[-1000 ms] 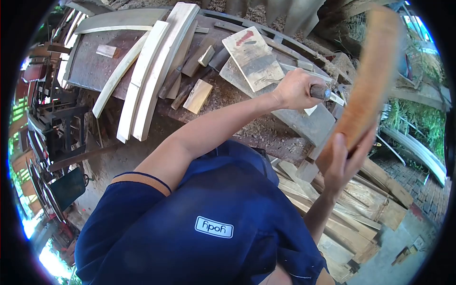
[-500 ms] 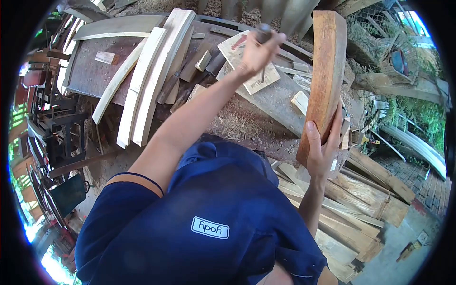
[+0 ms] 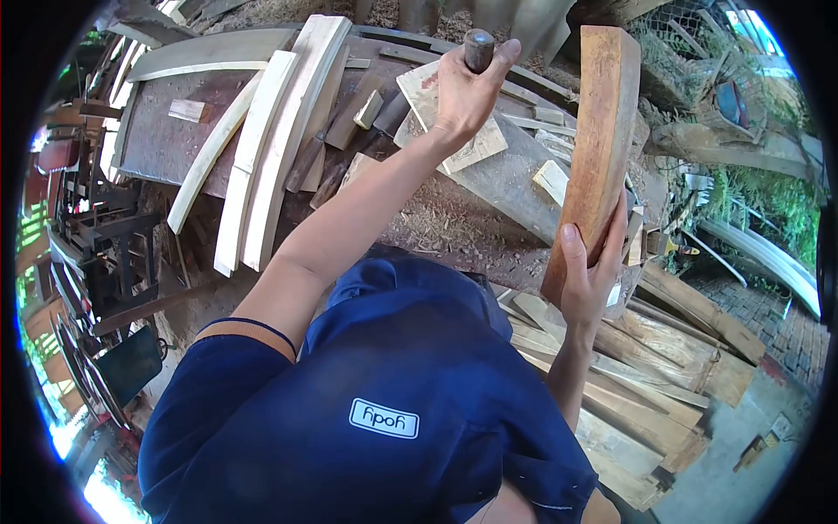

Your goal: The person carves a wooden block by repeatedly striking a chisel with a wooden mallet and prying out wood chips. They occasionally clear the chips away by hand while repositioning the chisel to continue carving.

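Observation:
My left hand (image 3: 464, 94) is closed around the dark, round-ended handle of a chisel (image 3: 478, 51), held upright. Its lower end is hidden behind the hand. Beneath the hand lies a pale flat board (image 3: 480, 147) with a reddish patch near its far left corner. My right hand (image 3: 592, 271) grips the near end of a thick, brown, slightly curved wooden block (image 3: 595, 140). The thumb rests on the block's left side and the fingers wrap round its right side. The block is raised, pointing away from me, to the right of the pale board.
Long pale strips (image 3: 292, 140), some curved, lie across the left of the workbench (image 3: 157, 144). Small offcuts (image 3: 368, 109) and wood shavings (image 3: 454, 223) lie around the middle. Stacked planks (image 3: 646, 410) are at lower right. Dark machinery (image 3: 109, 236) stands at far left.
My left hand and the chisel have tilted, so the handle's end faces me more and the thin shaft seen before is hidden. The wooden block has shifted only slightly.

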Tool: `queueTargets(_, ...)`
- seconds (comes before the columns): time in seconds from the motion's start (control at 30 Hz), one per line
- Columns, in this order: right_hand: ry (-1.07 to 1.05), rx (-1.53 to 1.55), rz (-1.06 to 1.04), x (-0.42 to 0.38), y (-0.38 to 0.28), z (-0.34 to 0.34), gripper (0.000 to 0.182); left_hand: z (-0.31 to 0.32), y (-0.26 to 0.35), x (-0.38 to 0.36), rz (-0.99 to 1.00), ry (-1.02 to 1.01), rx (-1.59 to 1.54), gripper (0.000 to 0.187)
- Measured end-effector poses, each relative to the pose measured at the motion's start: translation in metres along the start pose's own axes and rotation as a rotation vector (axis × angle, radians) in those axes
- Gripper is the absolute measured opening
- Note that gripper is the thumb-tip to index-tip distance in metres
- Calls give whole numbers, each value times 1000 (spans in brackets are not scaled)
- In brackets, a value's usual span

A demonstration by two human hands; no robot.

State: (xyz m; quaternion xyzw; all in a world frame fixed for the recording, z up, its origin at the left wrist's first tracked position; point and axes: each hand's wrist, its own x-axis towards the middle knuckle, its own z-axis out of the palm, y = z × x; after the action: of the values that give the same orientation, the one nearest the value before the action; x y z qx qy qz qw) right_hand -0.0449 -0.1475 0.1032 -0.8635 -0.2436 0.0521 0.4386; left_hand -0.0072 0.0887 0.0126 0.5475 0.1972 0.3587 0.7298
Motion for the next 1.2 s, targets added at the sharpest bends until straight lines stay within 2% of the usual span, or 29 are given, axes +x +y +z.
queueTargets(0.13,22,-6,-8,-2,8,-1,79,0,-1,-8,-21,-23,144,41)
queueTargets(0.23,26,10,-4,-4,9,-3,79,0,-5,-13,29,-68,192,40)
queueTargets(0.3,34,16,-1,-5,11,-3,79,0,-7,-15,160,-133,171,41)
queueTargets(0.33,36,16,-1,-6,11,-3,79,-2,-6,-15,161,-135,171,41)
queueTargets(0.4,29,26,19,-7,12,-4,79,-6,-6,-14,157,-304,288,40)
queueTargets(0.5,30,29,26,-8,13,-4,79,-6,-5,-10,202,-410,430,40)
queueTargets(0.6,19,38,0,-5,6,-5,77,6,-13,-16,173,-400,323,40)
queueTargets(0.73,51,-3,-44,5,-4,-17,77,29,-16,-36,314,-313,384,29)
queueTargets(0.8,189,132,-115,11,-14,-22,71,38,-30,-43,310,-297,413,24)
queueTargets(0.87,235,122,-173,15,-19,-22,70,46,-36,-52,476,-314,470,23)
queueTargets(0.93,115,83,-64,15,-23,-18,77,51,-40,-60,495,-297,450,28)
queueTargets(1.07,-41,-122,-100,19,-12,-26,73,55,-45,-68,460,-351,469,23)
queueTargets(1.1,36,-97,-131,19,-12,-26,72,55,-47,-67,485,-340,462,23)
queueTargets(1.13,23,-97,-126,17,-14,-27,72,55,-50,-67,508,-329,457,23)
queueTargets(1.2,254,105,-117,17,-24,-26,69,51,-52,-68,479,-311,445,23)
